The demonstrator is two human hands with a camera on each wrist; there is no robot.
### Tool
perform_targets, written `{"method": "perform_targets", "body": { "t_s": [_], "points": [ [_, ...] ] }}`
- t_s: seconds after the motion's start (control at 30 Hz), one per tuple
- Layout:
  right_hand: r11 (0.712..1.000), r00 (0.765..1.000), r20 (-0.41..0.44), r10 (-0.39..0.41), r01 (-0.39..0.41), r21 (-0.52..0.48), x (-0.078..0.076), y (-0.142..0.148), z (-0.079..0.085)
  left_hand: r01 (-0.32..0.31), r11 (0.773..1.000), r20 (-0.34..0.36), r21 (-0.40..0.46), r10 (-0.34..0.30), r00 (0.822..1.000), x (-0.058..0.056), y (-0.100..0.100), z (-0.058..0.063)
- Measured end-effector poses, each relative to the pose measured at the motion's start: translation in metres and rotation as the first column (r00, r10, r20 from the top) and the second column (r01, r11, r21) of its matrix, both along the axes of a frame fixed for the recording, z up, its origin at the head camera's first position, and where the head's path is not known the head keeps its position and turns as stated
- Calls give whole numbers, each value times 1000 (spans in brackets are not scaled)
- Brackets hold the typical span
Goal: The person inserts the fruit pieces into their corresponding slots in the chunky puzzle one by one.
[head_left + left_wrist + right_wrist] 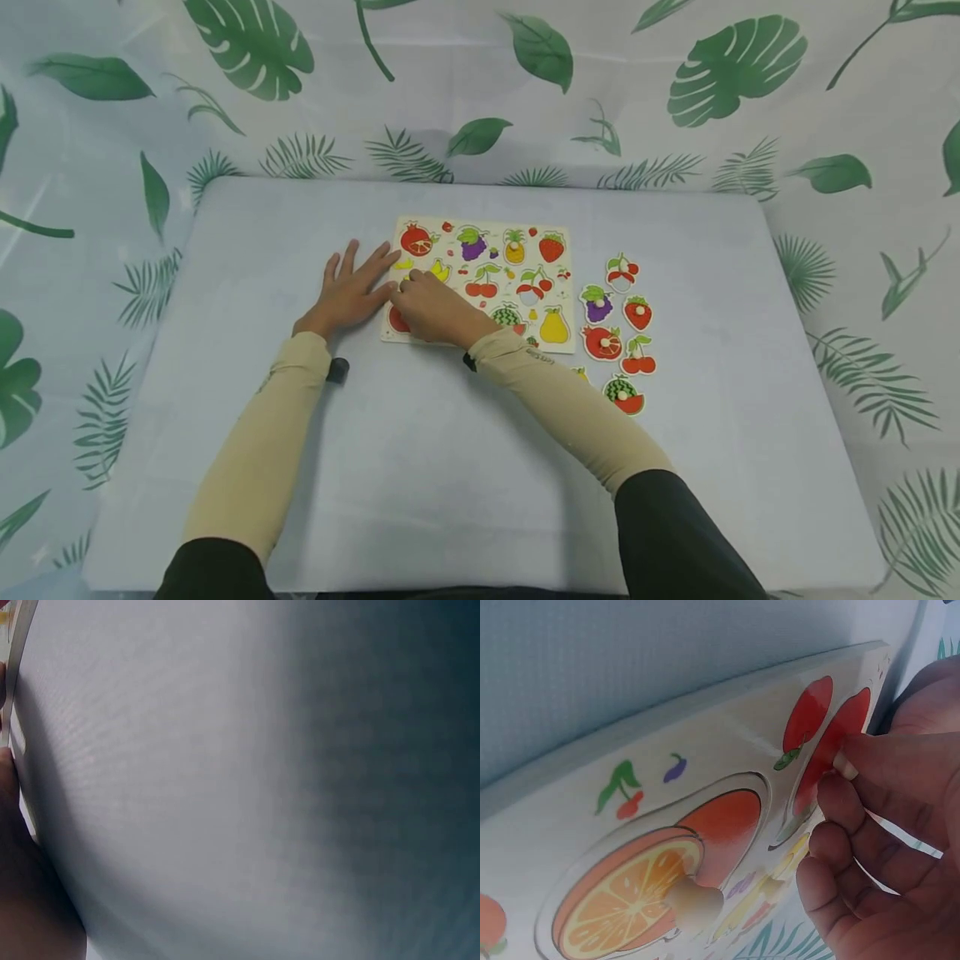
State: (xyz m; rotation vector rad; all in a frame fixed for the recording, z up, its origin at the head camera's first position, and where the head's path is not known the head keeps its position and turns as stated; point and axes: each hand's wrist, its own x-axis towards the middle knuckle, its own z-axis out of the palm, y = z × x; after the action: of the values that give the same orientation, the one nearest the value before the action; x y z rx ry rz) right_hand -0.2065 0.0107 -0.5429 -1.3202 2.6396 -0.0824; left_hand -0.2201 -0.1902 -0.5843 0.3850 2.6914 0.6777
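A cream fruit puzzle board (480, 312) lies on the table, and my right hand (438, 310) is over its left part. In the right wrist view, thumb and forefinger of that hand (900, 795) pinch the small wooden knob (845, 766) of a red fruit puzzle piece (825, 754). This piece sits at its cutout in the board. Beside it, an orange puzzle piece (656, 889) with a knob lies in the board. My left hand (348, 293) lies with fingers spread at the board's left edge, its thumb near the right hand. Only a sliver of it shows in the left wrist view.
Right of the board lie several loose knobbed pieces, among them grapes (597, 305), a strawberry (638, 313), a pomegranate (600, 342) and a watermelon (628, 402). A pale cloth covers the table (450, 467). Behind hangs a leaf-printed curtain (450, 75).
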Motion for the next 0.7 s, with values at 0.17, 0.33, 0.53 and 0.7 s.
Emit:
{"method": "perform_targets", "body": {
  "t_s": [0.17, 0.33, 0.53, 0.7],
  "points": [
    [1000, 1000, 11, -10, 10, 2, 0, 0, 0, -9, 1000, 6, 6, 9, 1000, 0, 1, 1],
    [1000, 998, 57, -29, 29, -10, -2, 2, 1, -6, 1000, 4, 7, 6, 1000, 0, 1, 0],
    [999, 995, 94, -34, 37, -24, -6, 7, 7, 8, 1000, 7, 17, -8, 1000, 0, 1, -1],
    [994, 991, 107, -83, 90, -64, -12, 20, 18, 9, 1000, -1, 17, -9, 1000, -1, 0, -1]
  ]
}}
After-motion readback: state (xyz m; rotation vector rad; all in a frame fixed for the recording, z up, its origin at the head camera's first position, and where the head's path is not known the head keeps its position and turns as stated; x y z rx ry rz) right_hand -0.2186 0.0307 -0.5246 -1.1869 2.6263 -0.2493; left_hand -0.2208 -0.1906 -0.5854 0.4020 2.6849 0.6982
